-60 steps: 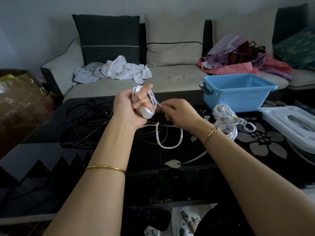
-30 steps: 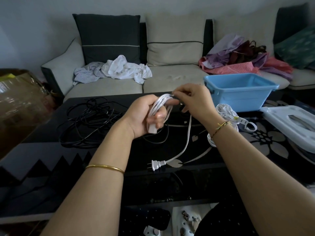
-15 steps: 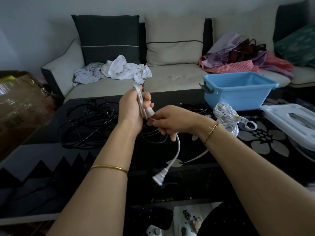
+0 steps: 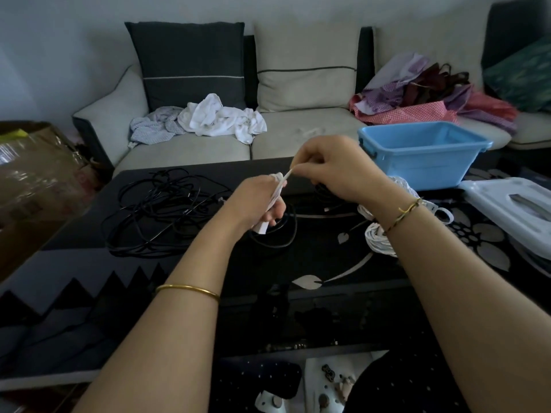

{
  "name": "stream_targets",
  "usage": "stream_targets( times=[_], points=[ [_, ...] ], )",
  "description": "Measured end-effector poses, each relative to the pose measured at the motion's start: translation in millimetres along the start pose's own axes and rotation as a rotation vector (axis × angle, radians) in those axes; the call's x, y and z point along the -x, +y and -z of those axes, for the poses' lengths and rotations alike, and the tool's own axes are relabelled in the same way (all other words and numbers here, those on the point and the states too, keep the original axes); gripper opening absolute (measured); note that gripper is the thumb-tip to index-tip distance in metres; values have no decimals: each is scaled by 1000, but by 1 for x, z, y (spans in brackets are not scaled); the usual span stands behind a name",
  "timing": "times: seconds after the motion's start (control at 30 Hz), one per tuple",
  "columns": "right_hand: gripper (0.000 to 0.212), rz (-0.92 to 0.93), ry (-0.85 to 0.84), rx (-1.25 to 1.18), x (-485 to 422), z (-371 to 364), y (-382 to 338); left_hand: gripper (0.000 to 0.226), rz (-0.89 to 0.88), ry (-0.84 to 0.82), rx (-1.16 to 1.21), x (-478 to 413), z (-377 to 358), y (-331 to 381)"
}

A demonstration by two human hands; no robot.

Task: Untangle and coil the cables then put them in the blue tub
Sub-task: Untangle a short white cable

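My left hand [image 4: 256,201] grips a small coiled bundle of white cable [image 4: 275,192] over the middle of the black table [image 4: 89,278]. My right hand [image 4: 337,168] pinches the free end of that cable just above the bundle and holds it taut. A tangle of black cables [image 4: 161,213] lies on the table to the left. Another black loop [image 4: 280,239] lies under my hands. A second white cable bundle [image 4: 380,236] lies to the right, partly hidden by my right wrist. The blue tub [image 4: 423,156] stands at the table's far right; its inside shows nothing.
A white plastic lid [image 4: 512,210] lies at the right edge of the table. Behind the table is a sofa [image 4: 298,135] with cushions and piles of clothes [image 4: 208,117]. A cardboard box [image 4: 29,162] stands at the left.
My right hand rose from below the bundle to above it, drawing the cable's tail up. The dangling plug is out of sight. My left hand dropped slightly with the bundle.
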State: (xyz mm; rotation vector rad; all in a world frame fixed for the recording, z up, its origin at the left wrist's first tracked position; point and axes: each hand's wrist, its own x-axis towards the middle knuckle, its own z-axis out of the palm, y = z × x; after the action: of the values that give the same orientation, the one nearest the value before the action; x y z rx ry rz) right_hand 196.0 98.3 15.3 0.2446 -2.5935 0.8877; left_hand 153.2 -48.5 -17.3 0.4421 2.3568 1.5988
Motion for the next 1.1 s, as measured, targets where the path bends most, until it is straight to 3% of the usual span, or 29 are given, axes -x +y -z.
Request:
stream_targets(
  times=[0.2,0.27,0.33,0.57,0.87,1.1],
  points=[
    [8,-43,182,-182,-5,-12,17,46,-21,-210,431,0,2,2],
    [2,-96,203,-345,-6,-19,19,53,-34,-198,574,1,0,6],
    [9,-133,223,-486,-6,-26,22,52,-14,-190,693,3,-1,11],
    [19,-276,120,-962,2,-41,21,41,4,-137,813,4,-7,13],
    [15,-247,71,-1141,13,-34,28,37,-10,-262,963,1,-12,12],
    [19,-260,157,-926,19,-22,39,49,161,-283,1000,-10,-28,6]
  ],
)
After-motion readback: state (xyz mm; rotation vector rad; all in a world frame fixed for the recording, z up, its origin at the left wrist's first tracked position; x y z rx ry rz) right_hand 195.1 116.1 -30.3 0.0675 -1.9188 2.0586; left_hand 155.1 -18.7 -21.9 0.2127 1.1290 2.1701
